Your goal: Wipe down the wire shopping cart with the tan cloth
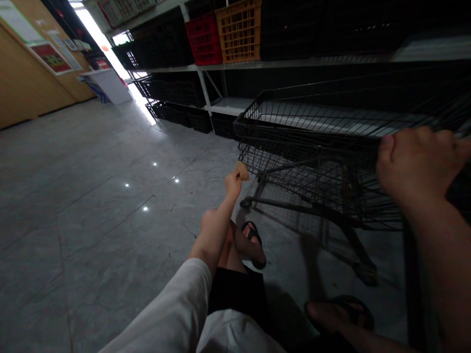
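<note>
A black wire shopping cart (287,166) stands on the right. My right hand (415,166) is closed over its upper edge at the near end; the bar under the fingers is mostly hidden. Stretched forward in the middle, my left hand (232,185) pinches a small tan piece (242,170). Its kind is too small and dim to tell. That piece is close to the cart's front left corner in view, and I cannot tell whether the two touch.
Behind the cart runs a metal shelf rack (206,93) with black crates, a red crate (204,39) and a yellow crate (239,30). Grey floor (103,220) spreads left toward a white desk (108,86). My sandalled feet are beside the cart's wheels.
</note>
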A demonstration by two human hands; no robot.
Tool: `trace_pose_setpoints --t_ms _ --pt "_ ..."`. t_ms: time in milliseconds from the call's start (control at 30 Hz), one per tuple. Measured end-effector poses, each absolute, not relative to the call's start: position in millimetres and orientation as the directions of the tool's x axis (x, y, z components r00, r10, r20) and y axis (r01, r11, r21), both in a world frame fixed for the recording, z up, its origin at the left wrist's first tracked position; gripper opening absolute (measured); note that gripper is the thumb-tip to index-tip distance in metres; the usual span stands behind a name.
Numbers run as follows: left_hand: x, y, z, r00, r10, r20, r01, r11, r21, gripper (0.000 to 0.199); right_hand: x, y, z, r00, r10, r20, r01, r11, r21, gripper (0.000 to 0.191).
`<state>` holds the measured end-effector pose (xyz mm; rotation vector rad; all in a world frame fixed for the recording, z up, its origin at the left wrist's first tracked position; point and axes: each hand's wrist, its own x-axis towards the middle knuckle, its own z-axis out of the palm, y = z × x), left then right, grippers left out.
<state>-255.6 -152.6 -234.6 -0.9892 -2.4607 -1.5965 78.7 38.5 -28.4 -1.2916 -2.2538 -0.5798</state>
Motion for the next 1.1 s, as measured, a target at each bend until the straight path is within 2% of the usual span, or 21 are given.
trace_pose_setpoints --t_ms 133,233,333,433,600,833,967,1100 --pt "-267.1 -139.3 -178.0 -0.738 0.342 0.582 0.639 0.076 0.765 0.068 78.4 32.7 -25.1 -0.459 0.662 0.592 0.866 0.483 0.131 0.05" --pt "-261.3 -118.9 -144.1 -0.663 0.246 0.707 0.719 -0.053 0.693 0.069 77.6 26.7 -22.0 -0.454 0.678 0.578 0.873 0.469 0.135 0.049" --pt "-242.1 -98.1 -141.0 -0.724 0.217 0.655 0.666 -0.027 0.745 0.069 77.2 23.2 -21.3 -0.452 0.679 0.579 0.875 0.464 0.139 0.046" --pt "-221.2 -87.5 -162.5 -0.768 0.232 0.596 0.614 0.002 0.79 0.065 77.4 24.8 -24.0 -0.451 0.656 0.606 0.871 0.472 0.137 0.043" --pt "-220.4 -90.7 -189.2 -0.763 0.258 0.593 0.616 0.012 0.788 0.045 74.9 29.7 -27.2 -0.434 0.646 0.628 0.875 0.47 0.121 0.041" --pt "-240.3 -76.8 -186.0 -0.747 0.167 0.644 0.663 0.101 0.742 0.031 70.5 26.3 -24.7 -0.416 0.66 0.626 0.875 0.477 0.079 0.043" --pt "-235.0 -63.0 -189.0 -0.848 0.142 0.51 0.526 0.115 0.842 0.029 67.5 19.0 -20.7 -0.403 0.692 0.599 0.892 0.443 0.089 0.046" --pt "-219.8 -72.4 -204.6 -0.875 0.229 0.426 0.461 0.131 0.878 0.022 65.0 11.4 -15.4 -0.404 0.707 0.581 0.893 0.441 0.084 0.047"
